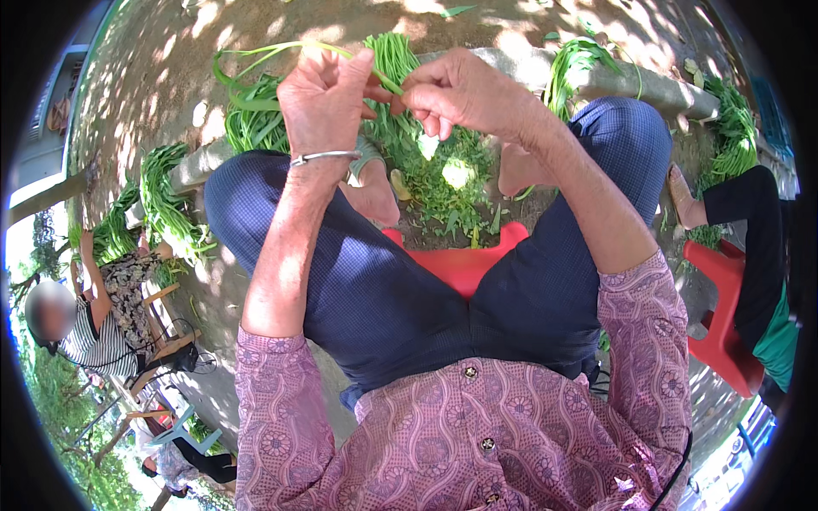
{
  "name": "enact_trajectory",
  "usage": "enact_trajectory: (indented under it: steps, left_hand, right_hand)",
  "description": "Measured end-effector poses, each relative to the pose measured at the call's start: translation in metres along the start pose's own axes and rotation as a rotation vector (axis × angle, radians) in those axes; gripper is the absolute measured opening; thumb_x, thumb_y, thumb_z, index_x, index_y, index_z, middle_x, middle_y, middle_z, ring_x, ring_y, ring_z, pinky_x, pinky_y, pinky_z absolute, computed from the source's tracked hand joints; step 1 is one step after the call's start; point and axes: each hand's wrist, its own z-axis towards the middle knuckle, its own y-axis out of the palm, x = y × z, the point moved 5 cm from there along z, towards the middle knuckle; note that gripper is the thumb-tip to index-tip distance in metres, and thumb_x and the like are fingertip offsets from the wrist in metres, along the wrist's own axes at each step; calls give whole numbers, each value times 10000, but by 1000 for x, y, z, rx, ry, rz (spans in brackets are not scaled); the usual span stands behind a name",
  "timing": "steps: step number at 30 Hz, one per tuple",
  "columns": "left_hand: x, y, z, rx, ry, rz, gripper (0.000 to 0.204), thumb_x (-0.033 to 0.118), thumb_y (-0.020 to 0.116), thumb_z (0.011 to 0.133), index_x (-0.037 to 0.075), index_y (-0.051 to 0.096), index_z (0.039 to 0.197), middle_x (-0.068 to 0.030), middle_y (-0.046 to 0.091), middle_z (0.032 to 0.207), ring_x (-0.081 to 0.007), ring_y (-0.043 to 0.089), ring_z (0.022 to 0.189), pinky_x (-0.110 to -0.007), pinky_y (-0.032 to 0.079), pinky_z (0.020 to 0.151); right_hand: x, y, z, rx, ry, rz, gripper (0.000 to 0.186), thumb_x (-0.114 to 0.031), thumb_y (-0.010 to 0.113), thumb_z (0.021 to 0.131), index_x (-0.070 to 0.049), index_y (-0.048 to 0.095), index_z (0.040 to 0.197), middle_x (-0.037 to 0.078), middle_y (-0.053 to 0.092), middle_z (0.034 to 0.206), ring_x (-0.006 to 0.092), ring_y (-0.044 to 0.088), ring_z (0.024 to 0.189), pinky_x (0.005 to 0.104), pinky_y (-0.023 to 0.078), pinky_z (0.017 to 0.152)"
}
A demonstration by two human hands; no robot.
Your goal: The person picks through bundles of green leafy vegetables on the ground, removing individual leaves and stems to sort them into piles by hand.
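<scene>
My left hand, with a silver bangle on the wrist, is closed around a thin green vegetable stem that arcs off to the left. My right hand pinches the same stem's right end between thumb and fingers, close beside the left hand. Both hands hover above a heap of green stems and leaves lying on the ground between my bare feet. I sit on a red plastic stool, knees apart in dark blue trousers.
Bundles of long green stems rest along a low concrete kerb. At the left a person in a patterned top sits on a wooden chair. At the right another person's leg stretches from a red stool.
</scene>
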Motion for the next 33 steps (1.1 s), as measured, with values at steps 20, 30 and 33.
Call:
enact_trajectory:
  steps: [20,30,33]
  left_hand:
    - [3,18,10,103,-28,-96,123,90,532,878,1,510,796,-103,618,658,-147,623,522,-202,454,383]
    - [6,22,13,129,31,-238,153,92,511,902,-13,493,792,-136,625,685,-171,631,534,-217,466,383]
    - [4,8,13,218,-19,-353,155,117,508,904,-19,525,831,-155,633,725,-202,639,552,-240,484,409]
  right_hand:
    - [3,-12,-8,165,2,-46,288,-202,518,811,57,632,756,83,583,607,119,560,503,248,450,453]
    - [-8,-16,-19,368,-81,-10,262,-151,474,789,40,650,754,21,534,540,68,493,489,240,390,442]
    - [-16,-14,-20,434,-172,120,252,-117,460,797,44,648,747,25,540,546,65,500,494,230,388,440]
